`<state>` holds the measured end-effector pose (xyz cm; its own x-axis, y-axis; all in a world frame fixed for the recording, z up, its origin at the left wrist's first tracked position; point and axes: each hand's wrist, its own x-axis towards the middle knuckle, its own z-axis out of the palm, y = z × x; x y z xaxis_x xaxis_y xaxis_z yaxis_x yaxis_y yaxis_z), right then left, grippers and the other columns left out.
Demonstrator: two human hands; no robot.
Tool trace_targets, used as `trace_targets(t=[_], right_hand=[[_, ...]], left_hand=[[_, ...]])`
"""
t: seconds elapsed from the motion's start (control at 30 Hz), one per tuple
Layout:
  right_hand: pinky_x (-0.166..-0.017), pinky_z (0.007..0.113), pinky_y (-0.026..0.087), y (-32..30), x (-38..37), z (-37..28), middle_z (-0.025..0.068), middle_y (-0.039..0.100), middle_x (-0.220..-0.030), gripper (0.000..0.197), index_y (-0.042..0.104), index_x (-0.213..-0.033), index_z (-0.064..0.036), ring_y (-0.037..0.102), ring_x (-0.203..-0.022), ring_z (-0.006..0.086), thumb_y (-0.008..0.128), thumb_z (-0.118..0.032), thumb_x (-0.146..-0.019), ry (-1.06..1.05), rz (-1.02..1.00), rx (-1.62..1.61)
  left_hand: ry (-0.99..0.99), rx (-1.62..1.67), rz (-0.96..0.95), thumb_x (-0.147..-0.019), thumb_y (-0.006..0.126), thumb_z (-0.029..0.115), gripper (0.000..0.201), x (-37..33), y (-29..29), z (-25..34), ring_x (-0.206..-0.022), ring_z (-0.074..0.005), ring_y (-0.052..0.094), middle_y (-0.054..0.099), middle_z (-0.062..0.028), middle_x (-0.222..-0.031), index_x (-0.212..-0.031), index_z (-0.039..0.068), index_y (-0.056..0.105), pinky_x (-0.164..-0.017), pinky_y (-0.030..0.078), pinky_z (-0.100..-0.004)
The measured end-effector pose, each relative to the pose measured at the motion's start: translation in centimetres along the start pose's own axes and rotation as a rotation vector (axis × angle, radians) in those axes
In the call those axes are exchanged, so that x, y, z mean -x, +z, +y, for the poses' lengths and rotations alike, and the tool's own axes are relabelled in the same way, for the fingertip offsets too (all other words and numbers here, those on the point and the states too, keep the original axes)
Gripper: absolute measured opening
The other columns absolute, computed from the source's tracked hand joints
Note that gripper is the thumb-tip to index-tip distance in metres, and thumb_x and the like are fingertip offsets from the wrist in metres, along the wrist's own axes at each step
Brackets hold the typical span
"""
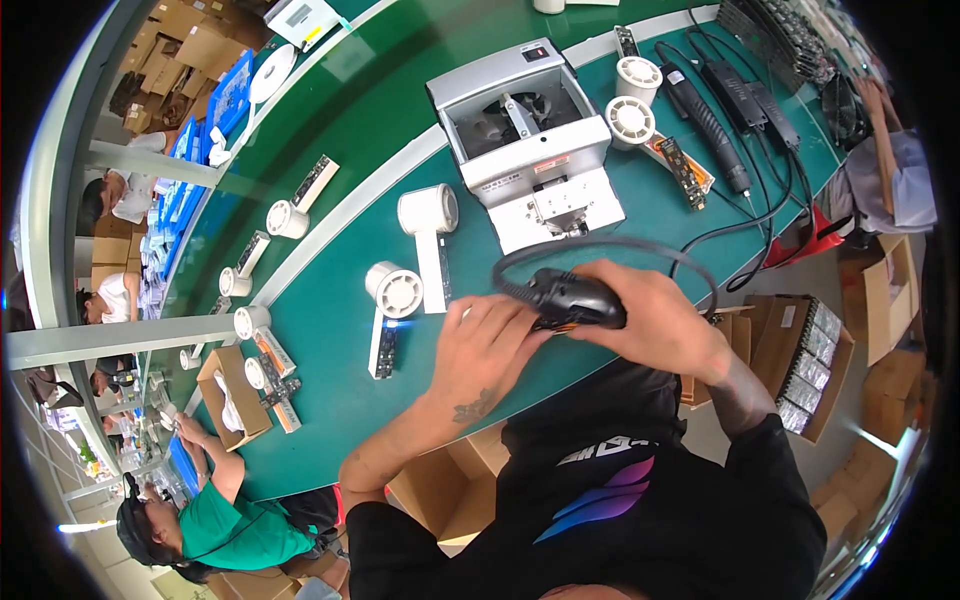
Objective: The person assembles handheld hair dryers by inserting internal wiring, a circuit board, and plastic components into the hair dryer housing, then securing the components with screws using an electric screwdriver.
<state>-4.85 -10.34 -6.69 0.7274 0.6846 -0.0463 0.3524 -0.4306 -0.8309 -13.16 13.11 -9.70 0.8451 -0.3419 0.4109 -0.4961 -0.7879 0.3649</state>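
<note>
Close to my body, over the bench's near edge, both my hands meet at a glossy black rounded device (578, 300) whose exact kind I cannot make out. A thick black cord or strap loops away from it. My right hand (650, 315) is closed around its right side. My left hand (485, 345) has its fingers curled against the left end, partly hiding it. A bit of orange shows under the device between the hands. Left of my hands lie two white round-headed housings, one (393, 290) with a circuit board in its handle and another (428, 210) farther back.
A silver machine (525, 150) with an open hopper stands ahead on the green bench (340, 240). At the right are more white housings (630, 120), an electric screwdriver (705, 130) and cables. A cardboard box (232, 398) and a co-worker in green (235, 525) are left.
</note>
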Motion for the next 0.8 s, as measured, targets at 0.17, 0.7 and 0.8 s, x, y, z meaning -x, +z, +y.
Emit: trace_targets(t=[0.17,0.7,0.8], right_hand=[[-0.075,0.030,0.053,-0.6,-0.3,0.3,0.0110,0.067,-0.086,0.049,0.058,-0.120,0.0008,0.063,-0.076,0.0160,0.085,-0.014,-0.082,0.161,0.112,-0.196],[-0.075,0.029,0.051,-0.3,-0.3,0.2,0.0037,0.064,-0.084,0.041,0.059,-0.112,-0.0005,0.059,-0.080,0.0089,0.085,-0.015,-0.083,0.264,0.104,-0.353],[-0.075,0.029,0.051,-0.2,-0.3,0.4,0.0041,0.065,-0.085,0.041,0.059,-0.111,-0.0005,0.060,-0.080,0.0092,0.085,-0.015,-0.084,0.280,0.104,-0.345]], left_hand=[[0.000,-0.032,-0.048,-0.083,0.080,0.015,0.038,-0.4,0.0,0.4,-0.097,-0.0248,0.063,0.068,-0.0091,-0.102,-0.116,0.000,0.067,-0.086,0.045,-0.0389],[-0.095,-0.039,-0.039,-0.075,0.088,0.022,0.040,-0.3,0.4,0.8,-0.090,-0.0231,0.067,0.071,-0.0075,-0.094,-0.107,0.003,0.072,-0.084,0.045,-0.0367],[-0.129,-0.019,-0.059,-0.076,0.088,0.022,0.041,-1.6,-0.3,1.8,-0.096,-0.0220,0.066,0.069,-0.0072,-0.103,-0.109,0.005,0.072,-0.087,0.045,-0.0373]])
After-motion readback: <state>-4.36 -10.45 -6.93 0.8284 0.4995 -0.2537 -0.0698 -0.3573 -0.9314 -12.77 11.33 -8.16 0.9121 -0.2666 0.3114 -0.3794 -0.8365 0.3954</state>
